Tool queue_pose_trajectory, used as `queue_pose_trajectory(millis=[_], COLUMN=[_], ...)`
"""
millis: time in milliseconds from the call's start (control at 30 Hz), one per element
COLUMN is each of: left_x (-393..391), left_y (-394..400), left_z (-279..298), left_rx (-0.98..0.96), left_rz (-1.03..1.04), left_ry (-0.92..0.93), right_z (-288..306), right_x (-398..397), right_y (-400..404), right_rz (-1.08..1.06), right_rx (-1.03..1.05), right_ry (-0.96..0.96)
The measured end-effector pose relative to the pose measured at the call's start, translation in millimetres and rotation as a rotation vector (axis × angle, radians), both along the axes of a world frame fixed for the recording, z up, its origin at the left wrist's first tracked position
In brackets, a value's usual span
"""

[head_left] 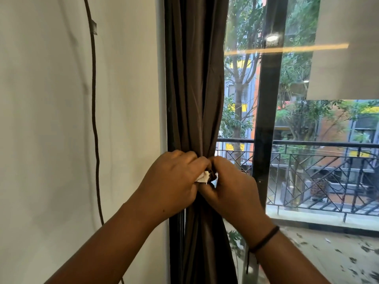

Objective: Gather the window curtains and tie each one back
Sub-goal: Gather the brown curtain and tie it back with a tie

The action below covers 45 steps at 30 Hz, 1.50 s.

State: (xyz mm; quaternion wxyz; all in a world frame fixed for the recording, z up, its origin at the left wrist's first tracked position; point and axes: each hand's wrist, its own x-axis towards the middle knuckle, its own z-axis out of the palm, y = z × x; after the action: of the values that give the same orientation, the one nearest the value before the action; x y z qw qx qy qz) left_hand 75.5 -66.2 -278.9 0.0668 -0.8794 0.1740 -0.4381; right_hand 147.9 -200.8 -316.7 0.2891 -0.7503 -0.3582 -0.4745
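Brown pleated fabric curtain (194, 99) gathered; left hand (174, 181) and right hand (229, 187) pinch white-tagged tie-back (207, 177), grip tight; judged next: fasten its ends.

Two hands (205, 181), one brown curtain (194, 89) (gathered), one cable (94, 99), one wristband (264, 239).

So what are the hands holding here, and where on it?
Both the left hand and right hand grip the gathered brown curtain at its pinched waist, fingers working a small tie piece there.
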Motion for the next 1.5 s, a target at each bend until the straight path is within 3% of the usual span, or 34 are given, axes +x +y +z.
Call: queue_pose_trajectory(millis=[133, 267, 333, 400, 467, 500, 567, 800, 900, 1000, 1067, 1267, 1500], left_x=[-2.9, -0.4, 1.6, 4.3, 7.9, 10.0, 14.1, 23.8, 22.4, 15.4, 10.7, 5.8, 3.1], left_y=[-4.4, -5.2, 0.7, 10.6, 20.1, 22.4, 23.0, 19.7, 18.8, 17.9, 14.7, -1.4, -11.4], left_z=[-2.8, -11.3, -23.2, -35.2, -45.8, -50.3, -61.1, -88.3, -92.5, -95.6, -97.0, -91.9, -122.0], left_rx=[-0.088, -0.288, -0.409, -0.507, -0.588, -0.606, -0.595, -0.49, -0.27, -0.204, -0.18, -0.3, -0.538], left_rz=[-0.004, -0.041, -0.112, -0.174, -0.2, -0.214, -0.249, -0.306, -0.208, -0.097, -0.032, 0.094, -0.116], left_ry=[0.003, -0.046, -0.087, -0.144, -0.174, -0.177, -0.168, -0.247, -0.335, -0.473, -0.467, -0.248, -0.159], right_z=[-9.2, -7.6, -11.1, -10.2, -3.1, 1.2, 8.3, 18.0, 19.2, 14.8, 10.8, -0.5, 11.4], right_x=[2.9, -1.7, -4.1, -5.8, -8.5, -7.6, -4.6, -10.8, -9.9, -11.0, -11.9, -12.4, -9.4], right_y=[10.6, 24.6, 23.5, 17.2, 9.8, 6.2, 1.8, 7.0, 6.8, 11.3, 16.4, 28.8, 29.9], right_rz=[-0.103, -0.067, 0.068, 0.382, 0.741, 0.842, 0.817, 0.697, 0.64, 0.595, 0.54, 0.405, 0.509], right_rx=[0.175, 0.265, 0.203, 0.202, 0.319, 0.357, 0.35, 0.281, 0.372, 0.505, 0.537, 0.524, 0.877], right_ry=[-0.133, -0.014, 0.082, 0.275, 0.679, 0.865, 1.014, 0.958, 0.912, 0.899, 0.879, 0.809, 0.814])
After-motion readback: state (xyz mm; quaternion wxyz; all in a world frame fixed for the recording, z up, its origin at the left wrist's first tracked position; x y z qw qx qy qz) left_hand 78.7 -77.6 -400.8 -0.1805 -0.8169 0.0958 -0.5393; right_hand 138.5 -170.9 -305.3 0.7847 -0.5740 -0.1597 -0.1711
